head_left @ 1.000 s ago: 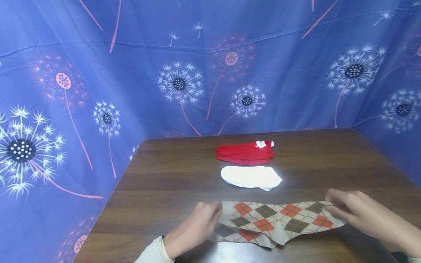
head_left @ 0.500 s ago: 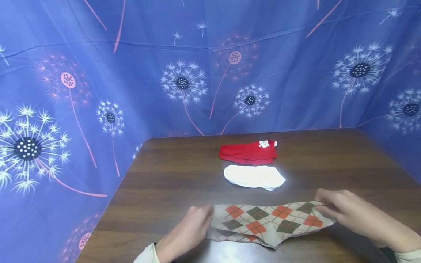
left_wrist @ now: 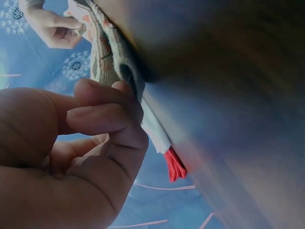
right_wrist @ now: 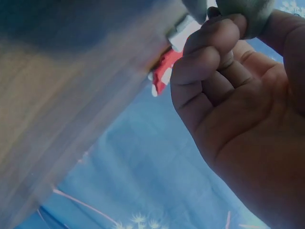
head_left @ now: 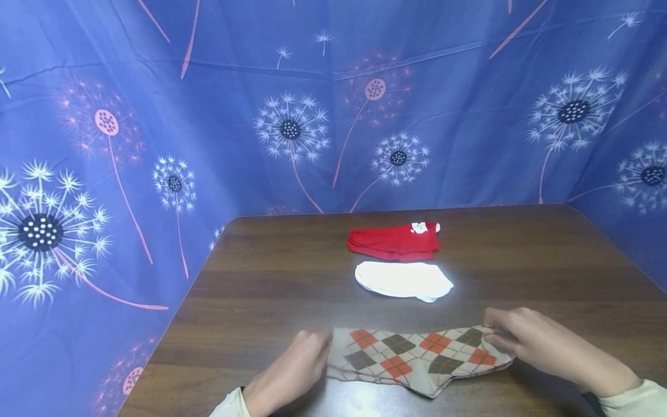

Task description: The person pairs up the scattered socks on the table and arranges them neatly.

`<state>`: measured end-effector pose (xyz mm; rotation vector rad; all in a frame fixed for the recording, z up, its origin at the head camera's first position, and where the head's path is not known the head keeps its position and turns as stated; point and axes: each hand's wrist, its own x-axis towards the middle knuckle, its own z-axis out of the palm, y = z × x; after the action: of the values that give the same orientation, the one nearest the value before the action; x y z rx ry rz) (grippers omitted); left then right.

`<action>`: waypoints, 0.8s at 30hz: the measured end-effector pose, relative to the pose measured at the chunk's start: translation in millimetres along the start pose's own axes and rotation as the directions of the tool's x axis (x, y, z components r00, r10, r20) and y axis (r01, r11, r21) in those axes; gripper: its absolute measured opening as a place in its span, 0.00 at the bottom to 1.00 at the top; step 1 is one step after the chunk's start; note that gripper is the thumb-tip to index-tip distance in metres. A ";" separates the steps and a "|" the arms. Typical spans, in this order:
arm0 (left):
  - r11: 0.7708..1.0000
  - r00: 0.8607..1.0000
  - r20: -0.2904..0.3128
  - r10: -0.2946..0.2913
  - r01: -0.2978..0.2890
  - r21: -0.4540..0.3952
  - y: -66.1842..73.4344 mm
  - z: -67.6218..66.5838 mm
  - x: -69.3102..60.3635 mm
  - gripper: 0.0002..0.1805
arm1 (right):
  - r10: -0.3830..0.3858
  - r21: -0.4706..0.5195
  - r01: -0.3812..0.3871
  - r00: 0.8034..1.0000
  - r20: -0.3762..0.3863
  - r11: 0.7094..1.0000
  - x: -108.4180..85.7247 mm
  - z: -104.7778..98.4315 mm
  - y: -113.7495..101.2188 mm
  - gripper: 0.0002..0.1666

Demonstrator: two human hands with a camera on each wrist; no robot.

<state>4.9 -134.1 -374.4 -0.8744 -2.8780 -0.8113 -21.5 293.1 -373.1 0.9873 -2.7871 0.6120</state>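
A pair of beige argyle socks (head_left: 411, 358) with orange and green diamonds stretches sideways near the front of the table, one sock over the other. My left hand (head_left: 293, 368) pinches the cuff end. At the toe end, my right hand (head_left: 549, 347) grips the fabric between thumb and fingers. The left wrist view shows the cuff edges (left_wrist: 126, 71) by my curled fingertips. In the right wrist view a bit of the toe (right_wrist: 248, 14) pokes out between thumb and fingers. The underneath sock is mostly hidden by the upper one.
Behind the argyle socks lie white socks (head_left: 401, 280), flat on the brown wooden table (head_left: 271, 278). Farther back are folded red socks (head_left: 391, 242) with a white figure at one end. A blue dandelion-print cloth (head_left: 219, 116) hangs behind and left of the table.
Both hands have shifted left with the argyle socks, and slightly nearer. The two socks lie more closely aligned, with less of the lower one showing. White and red socks stay put.
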 end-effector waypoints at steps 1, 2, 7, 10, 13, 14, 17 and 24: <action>1.000 1.000 0.010 -0.004 0.004 0.007 0.1 0.9 0.0 0.14 | 0.003 -0.001 -0.003 1.000 0.008 1.000 -0.6 1.5 0.8 0.20; 1.000 1.000 0.019 -0.010 0.010 0.013 0.2 1.9 0.0 0.14 | 0.010 -0.002 -0.010 1.000 0.019 1.000 -1.4 2.6 1.6 0.20; 0.997 0.998 0.054 -0.030 0.026 0.070 1.6 6.0 0.9 0.12 | 0.041 0.009 -0.041 0.998 0.041 0.999 -5.6 7.2 4.5 0.19; 0.995 0.997 0.073 -0.034 0.027 0.094 2.2 7.6 2.9 0.12 | 0.051 0.024 -0.052 0.998 0.046 0.998 -7.6 8.4 4.4 0.18; 0.990 0.996 0.083 -0.013 0.002 0.138 2.5 7.5 6.9 0.13 | 0.064 0.034 -0.066 0.996 0.055 0.997 -8.6 8.2 3.3 0.17; 0.988 0.997 0.082 0.000 -0.012 0.157 2.6 7.1 8.6 0.13 | 0.069 0.041 -0.072 0.995 0.070 0.997 -7.9 7.8 2.8 0.16; 0.976 0.996 0.087 0.028 -0.046 0.213 2.2 4.6 13.9 0.16 | 0.090 0.056 -0.097 0.990 0.113 0.994 -4.9 6.4 1.4 0.13; 0.981 0.994 0.104 0.021 -0.040 0.188 -8.5 1.2 27.4 0.17 | 0.108 0.072 -0.117 0.986 0.125 0.991 2.5 9.4 -0.5 0.12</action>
<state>-22.4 -125.5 -374.8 -0.9610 -2.9571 -0.4918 -22.9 287.4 -380.9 0.9152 -2.9634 0.7047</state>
